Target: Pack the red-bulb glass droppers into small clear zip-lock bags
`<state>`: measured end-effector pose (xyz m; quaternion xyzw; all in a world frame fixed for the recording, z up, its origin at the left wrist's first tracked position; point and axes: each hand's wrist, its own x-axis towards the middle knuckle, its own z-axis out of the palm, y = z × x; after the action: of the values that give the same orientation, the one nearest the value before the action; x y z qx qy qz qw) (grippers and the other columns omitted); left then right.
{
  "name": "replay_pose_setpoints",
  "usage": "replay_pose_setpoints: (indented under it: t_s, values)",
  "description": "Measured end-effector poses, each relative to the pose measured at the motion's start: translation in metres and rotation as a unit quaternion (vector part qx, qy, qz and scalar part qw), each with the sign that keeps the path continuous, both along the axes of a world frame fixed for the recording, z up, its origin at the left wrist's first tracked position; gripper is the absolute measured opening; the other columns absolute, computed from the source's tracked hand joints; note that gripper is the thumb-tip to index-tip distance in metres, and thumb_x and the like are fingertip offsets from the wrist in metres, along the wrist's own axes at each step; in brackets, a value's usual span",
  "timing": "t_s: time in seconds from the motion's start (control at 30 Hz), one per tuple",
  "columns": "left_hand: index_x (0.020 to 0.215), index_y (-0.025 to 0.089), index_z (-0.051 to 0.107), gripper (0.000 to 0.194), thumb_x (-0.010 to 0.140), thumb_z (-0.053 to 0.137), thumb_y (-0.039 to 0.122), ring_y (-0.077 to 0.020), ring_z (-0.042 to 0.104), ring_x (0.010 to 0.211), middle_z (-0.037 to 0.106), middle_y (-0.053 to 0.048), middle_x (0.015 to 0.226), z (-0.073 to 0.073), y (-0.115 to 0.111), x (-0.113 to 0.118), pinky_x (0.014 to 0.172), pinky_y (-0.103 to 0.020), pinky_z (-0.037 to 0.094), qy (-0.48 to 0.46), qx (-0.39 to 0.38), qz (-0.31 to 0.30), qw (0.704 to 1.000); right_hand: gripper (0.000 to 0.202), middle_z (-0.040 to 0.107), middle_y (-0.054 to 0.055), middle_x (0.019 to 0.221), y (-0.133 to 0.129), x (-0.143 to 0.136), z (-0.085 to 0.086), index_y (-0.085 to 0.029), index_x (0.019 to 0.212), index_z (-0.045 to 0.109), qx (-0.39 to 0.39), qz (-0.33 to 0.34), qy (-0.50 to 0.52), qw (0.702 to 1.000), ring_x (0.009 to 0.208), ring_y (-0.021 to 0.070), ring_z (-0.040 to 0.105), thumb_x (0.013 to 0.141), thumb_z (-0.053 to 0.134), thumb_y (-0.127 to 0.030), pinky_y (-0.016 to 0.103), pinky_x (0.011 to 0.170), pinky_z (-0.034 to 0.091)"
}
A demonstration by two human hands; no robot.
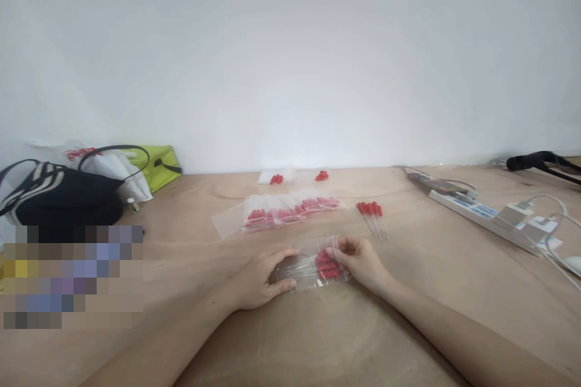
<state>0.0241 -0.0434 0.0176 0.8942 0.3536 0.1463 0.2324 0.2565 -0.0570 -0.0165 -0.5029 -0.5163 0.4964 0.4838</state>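
Note:
A clear zip bag lies on the table before me, with several droppers inside. Their red bulbs point right and their clear stems point left. My left hand grips the bag's left end, fingers at the upper edge and thumb at the lower. At the upper right corner, by the zip edge, my right hand pinches the bag. Beyond my right hand, several loose droppers lie side by side, bulbs away from me. A row of overlapping filled zip bags lies behind the bag I hold.
Small groups of red bulbs and a flat clear bag lie near the wall. A power strip with chargers and cables is at right, beside a black strap-like item. A black bag and a green bag stand left.

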Motion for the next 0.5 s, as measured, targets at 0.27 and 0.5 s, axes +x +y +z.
replay_pose_setpoints:
  t_s: [0.27,0.5]
  values:
    - [0.119,0.026,0.046,0.039,0.081,0.050,0.034,-0.0221,0.041,0.114,0.048,-0.003,0.124,-0.002,0.003,0.001,0.096,-0.036,0.033,-0.002,0.014,-0.035,0.999,0.020,0.062,0.003,0.066,0.021,0.039,0.016,-0.018,0.065,0.061,0.095,-0.088,-0.304,0.944,0.061,0.0163,0.056,0.070,0.052,-0.034,0.026,0.054,0.042]
    - [0.116,0.027,0.052,0.035,0.081,0.050,0.031,-0.0228,0.042,0.114,0.045,-0.004,0.126,0.000,0.002,0.002,0.096,-0.037,0.032,0.015,0.006,-0.040,0.999,0.021,0.061,0.011,0.073,0.069,0.105,0.021,-0.015,0.078,0.058,-0.014,-0.250,-0.498,0.831,0.072,0.0227,0.059,0.066,0.054,-0.032,0.027,0.056,0.038]
